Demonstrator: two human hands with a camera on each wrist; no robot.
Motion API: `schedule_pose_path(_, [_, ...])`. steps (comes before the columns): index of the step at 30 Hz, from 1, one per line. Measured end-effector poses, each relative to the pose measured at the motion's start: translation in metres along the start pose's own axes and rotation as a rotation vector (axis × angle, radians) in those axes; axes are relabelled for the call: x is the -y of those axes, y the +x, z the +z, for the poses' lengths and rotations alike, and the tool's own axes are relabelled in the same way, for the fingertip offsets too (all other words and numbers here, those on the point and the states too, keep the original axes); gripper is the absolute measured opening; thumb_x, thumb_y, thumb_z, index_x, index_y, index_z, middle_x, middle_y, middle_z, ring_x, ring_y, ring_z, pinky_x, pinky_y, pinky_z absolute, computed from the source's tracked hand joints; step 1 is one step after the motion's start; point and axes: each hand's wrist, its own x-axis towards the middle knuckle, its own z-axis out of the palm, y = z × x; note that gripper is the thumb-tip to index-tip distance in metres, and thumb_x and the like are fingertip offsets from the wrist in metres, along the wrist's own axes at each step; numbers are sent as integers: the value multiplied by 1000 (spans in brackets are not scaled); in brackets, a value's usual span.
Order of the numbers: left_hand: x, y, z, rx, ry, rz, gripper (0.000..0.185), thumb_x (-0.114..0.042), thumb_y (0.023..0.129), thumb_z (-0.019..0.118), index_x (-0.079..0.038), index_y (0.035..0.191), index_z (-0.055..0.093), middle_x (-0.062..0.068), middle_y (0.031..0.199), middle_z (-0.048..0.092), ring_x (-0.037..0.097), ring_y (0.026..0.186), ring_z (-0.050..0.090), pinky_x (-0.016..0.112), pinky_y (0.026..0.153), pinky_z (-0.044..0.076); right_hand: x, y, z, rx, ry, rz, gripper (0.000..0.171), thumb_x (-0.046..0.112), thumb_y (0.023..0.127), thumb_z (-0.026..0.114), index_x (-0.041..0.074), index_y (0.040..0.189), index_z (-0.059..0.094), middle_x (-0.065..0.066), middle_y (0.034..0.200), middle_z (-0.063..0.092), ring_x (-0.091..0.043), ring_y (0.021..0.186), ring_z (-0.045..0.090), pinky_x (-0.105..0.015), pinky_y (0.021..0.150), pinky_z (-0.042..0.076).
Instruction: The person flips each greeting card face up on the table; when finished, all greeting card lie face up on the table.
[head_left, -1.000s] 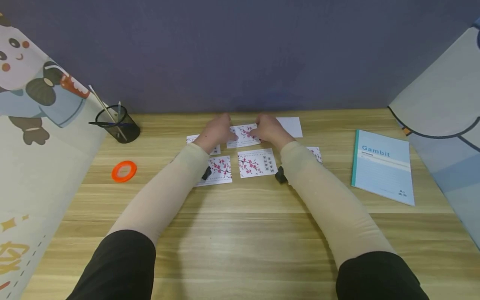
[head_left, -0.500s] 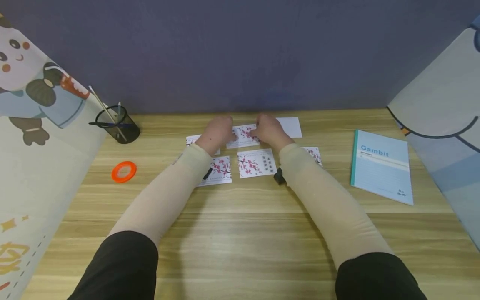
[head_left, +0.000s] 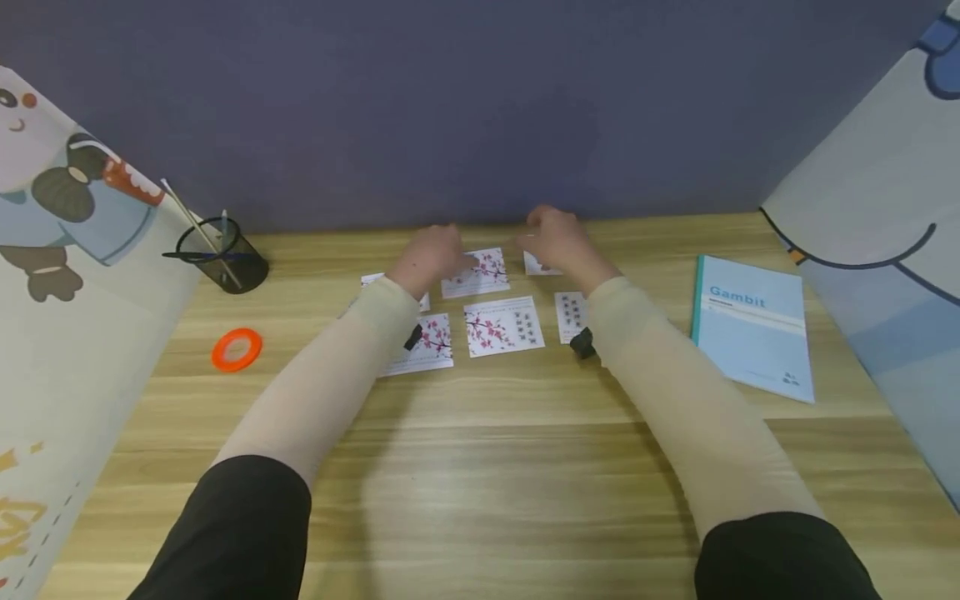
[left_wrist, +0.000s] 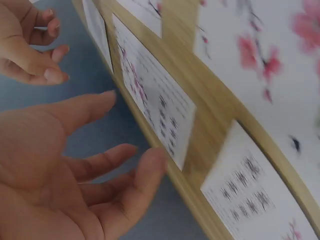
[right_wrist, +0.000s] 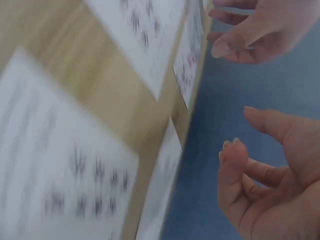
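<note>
Several white cards printed with pink blossoms lie in two rows on the wooden table [head_left: 465, 467]. At the back row's middle card [head_left: 483, 272], my left hand [head_left: 431, 260] hovers with loosely bent fingers; the left wrist view shows its fingertips close to that card's edge. Farther right, my right hand [head_left: 562, 242] is over the back right card [head_left: 537, 265], covering part of it. Thumb and fingers of the right hand [right_wrist: 272, 175] are apart, with nothing visible between them. The front middle card [head_left: 504, 327] lies flat. My forearms partly hide the front left card [head_left: 431, 340] and front right card [head_left: 570, 317].
A light blue notebook [head_left: 753, 329] lies at the right. On the left are an orange ring [head_left: 236, 350] and a black mesh pen holder [head_left: 232, 258] with pens and sticks. A dark blue panel [head_left: 480, 108] rises behind the table.
My right hand has left the back middle card and moved right over the back right card. My left hand stays beside the middle card. The head view has shifted slightly.
</note>
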Motion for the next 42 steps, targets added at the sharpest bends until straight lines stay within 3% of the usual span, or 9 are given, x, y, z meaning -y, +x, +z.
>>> schedule_pose_path(4, [-13, 11, 0, 27, -90, 35, 74, -44, 107, 61, -1, 163, 37, 22, 164, 49, 39, 137, 60, 54, 121, 50, -19, -5, -16, -28, 25, 37, 75, 46, 103, 67, 4, 159, 41, -22, 154, 57, -26, 90, 74, -43, 90, 61])
schedule_pose_path(11, [-38, 31, 9, 47, -171, 178, 74, -38, 103, 70, 0, 160, 41, 19, 162, 52, 36, 143, 56, 50, 125, 46, -47, -7, -28, -29, 63, 97, 81, 44, 103, 67, 0, 162, 33, -25, 156, 54, -31, 100, 73, -47, 93, 62])
schedule_pose_path(19, [-61, 49, 15, 70, -187, 136, 76, -34, 97, 79, 2, 155, 46, 19, 156, 56, 34, 141, 57, 47, 123, 48, -66, -3, -33, -53, 121, 160, 82, 38, 103, 69, -3, 162, 30, -26, 154, 54, -31, 106, 70, -46, 103, 59])
schedule_pose_path(25, [-72, 53, 18, 66, -196, 103, 46, -31, 96, 80, -1, 126, 61, 13, 126, 65, 27, 111, 62, 44, 108, 56, -75, 0, -35, -52, 132, 192, 82, 35, 102, 71, -5, 161, 31, -24, 155, 53, -16, 79, 65, -35, 88, 62])
schedule_pose_path(31, [-76, 54, 24, 32, -177, 99, 40, -28, 95, 79, -2, 120, 62, 11, 119, 64, 25, 104, 58, 43, 105, 56, -76, 3, -35, -38, 81, 187, 81, 37, 101, 72, -5, 159, 36, -23, 150, 56, -16, 83, 63, -33, 86, 61])
schedule_pose_path(33, [-78, 54, 25, 29, -180, 97, 40, -28, 95, 78, -2, 121, 62, 12, 121, 64, 26, 106, 58, 43, 107, 55, -77, 3, -35, -37, 60, 180, 73, 37, 100, 73, -4, 153, 44, -20, 139, 61, -17, 85, 63, -34, 86, 59])
schedule_pose_path(36, [-79, 55, 26, 27, -177, 94, 44, -27, 95, 79, 0, 125, 62, 14, 126, 65, 28, 110, 59, 44, 109, 55, -78, 6, -33, -43, 22, 161, 47, 37, 98, 74, -1, 122, 60, -10, 107, 66, -17, 78, 60, -32, 78, 56])
schedule_pose_path(39, [-81, 54, 26, 39, -181, 79, 51, -27, 95, 79, 1, 133, 60, 16, 134, 65, 30, 116, 61, 45, 112, 55, -79, 8, -31, -43, -13, 143, 36, 35, 95, 76, 8, 88, 54, 2, 75, 55, -14, 66, 56, -30, 65, 51])
schedule_pose_path(42, [-82, 53, 27, 54, -180, 63, 59, -28, 96, 78, 1, 142, 57, 16, 143, 63, 31, 125, 62, 44, 115, 54, -79, 9, -31, -27, -47, 140, 41, 34, 94, 77, 14, 77, 45, 7, 63, 47, -12, 60, 52, -27, 58, 46])
